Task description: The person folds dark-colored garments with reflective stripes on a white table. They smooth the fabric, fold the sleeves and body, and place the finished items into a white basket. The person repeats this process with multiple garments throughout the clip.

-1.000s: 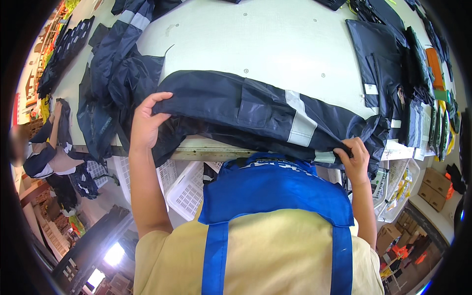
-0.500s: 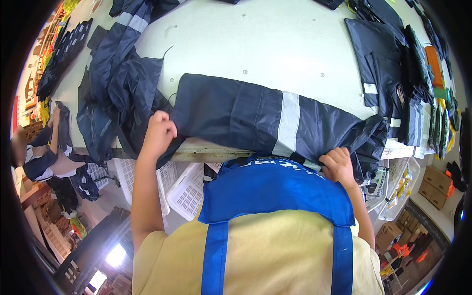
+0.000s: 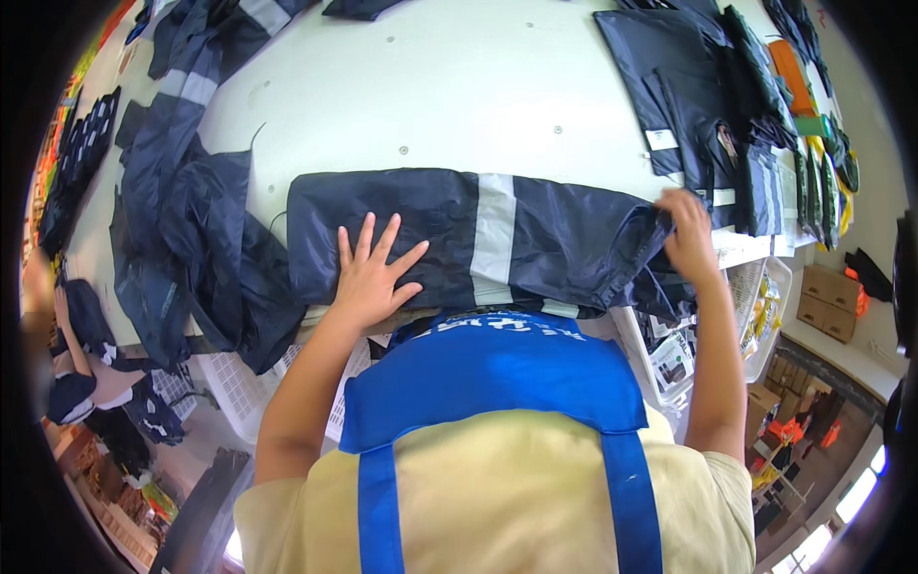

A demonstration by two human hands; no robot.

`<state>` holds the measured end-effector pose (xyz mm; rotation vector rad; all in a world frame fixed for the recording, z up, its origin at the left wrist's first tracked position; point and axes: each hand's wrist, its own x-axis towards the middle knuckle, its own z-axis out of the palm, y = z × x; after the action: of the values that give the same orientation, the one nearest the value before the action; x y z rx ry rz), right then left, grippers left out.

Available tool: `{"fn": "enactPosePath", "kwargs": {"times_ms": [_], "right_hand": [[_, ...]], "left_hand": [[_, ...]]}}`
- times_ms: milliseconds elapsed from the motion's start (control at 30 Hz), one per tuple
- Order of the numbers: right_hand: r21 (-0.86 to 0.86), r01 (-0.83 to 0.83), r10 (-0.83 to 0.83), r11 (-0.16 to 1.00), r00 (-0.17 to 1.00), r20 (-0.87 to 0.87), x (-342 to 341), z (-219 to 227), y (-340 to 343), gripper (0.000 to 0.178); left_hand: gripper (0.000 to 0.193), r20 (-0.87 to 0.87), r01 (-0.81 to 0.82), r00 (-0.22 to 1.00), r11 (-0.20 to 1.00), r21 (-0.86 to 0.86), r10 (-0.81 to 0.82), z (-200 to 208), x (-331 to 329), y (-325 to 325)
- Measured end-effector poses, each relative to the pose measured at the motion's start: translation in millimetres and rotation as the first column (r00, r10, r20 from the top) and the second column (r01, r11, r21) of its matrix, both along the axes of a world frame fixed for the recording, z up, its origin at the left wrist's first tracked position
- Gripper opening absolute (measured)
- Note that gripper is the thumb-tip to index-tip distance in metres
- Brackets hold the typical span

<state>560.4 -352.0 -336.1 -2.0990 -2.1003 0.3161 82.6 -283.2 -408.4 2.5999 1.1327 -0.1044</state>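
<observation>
A folded navy garment (image 3: 411, 206) of slightly shiny fabric lies lengthwise along the near table edge, a pale reflective band (image 3: 492, 230) running across it. Flat on its left part rests my left hand (image 3: 376, 273), fingers spread and pressing the cloth. My right hand (image 3: 688, 239) is at the gathered right end, fingers bent and closed on the fabric edge; the fingertips are partly hidden. Some loose cloth at that end hangs over the table edge. Another navy garment (image 3: 206, 206) with reflective bands lies crumpled to the left of the folded one.
Stacked dark garments (image 3: 660, 91) and an orange item (image 3: 792, 77) are on the right of the white table (image 3: 382, 96). White plastic baskets (image 3: 234, 387) stand below the near edge, with filled ones at right. A person (image 3: 86, 368) works at far left.
My left hand has moved from beside the garment's left end onto it and spread flat. My right hand has gone from the near edge up to the right end. The garment lies flatter and straighter.
</observation>
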Motion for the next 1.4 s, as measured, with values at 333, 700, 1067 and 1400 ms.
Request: {"fn": "enactPosePath", "kwargs": {"times_ms": [333, 700, 1067, 1400], "right_hand": [[0.341, 0.104, -0.136, 0.934, 0.988, 0.072, 87, -11, 64, 0.014], [0.011, -0.150, 0.150, 0.989, 0.981, -0.121, -128, -12, 87, 0.074], [0.077, 0.025, 0.032, 0.997, 0.753, -0.657, -220, -63, 71, 0.070], [-0.458, -0.069, -0.460, 0.886, -0.248, -0.853, -319, -98, 118, 0.086]], "left_hand": [[0.060, -0.026, -0.091, 0.995, 0.996, 0.022, 0.092, 0, 29, 13], [0.058, -0.006, -0.074, 0.997, 0.997, 0.036, 0.074, -14, 55, 35], [0.065, 0.271, -0.745, 0.443, 0.519, -0.419, 0.855, -14, -40, 66], [0.079, 0.482, 0.041, 0.261, 0.489, -0.871, 0.837, 62, 11, 79]]}}
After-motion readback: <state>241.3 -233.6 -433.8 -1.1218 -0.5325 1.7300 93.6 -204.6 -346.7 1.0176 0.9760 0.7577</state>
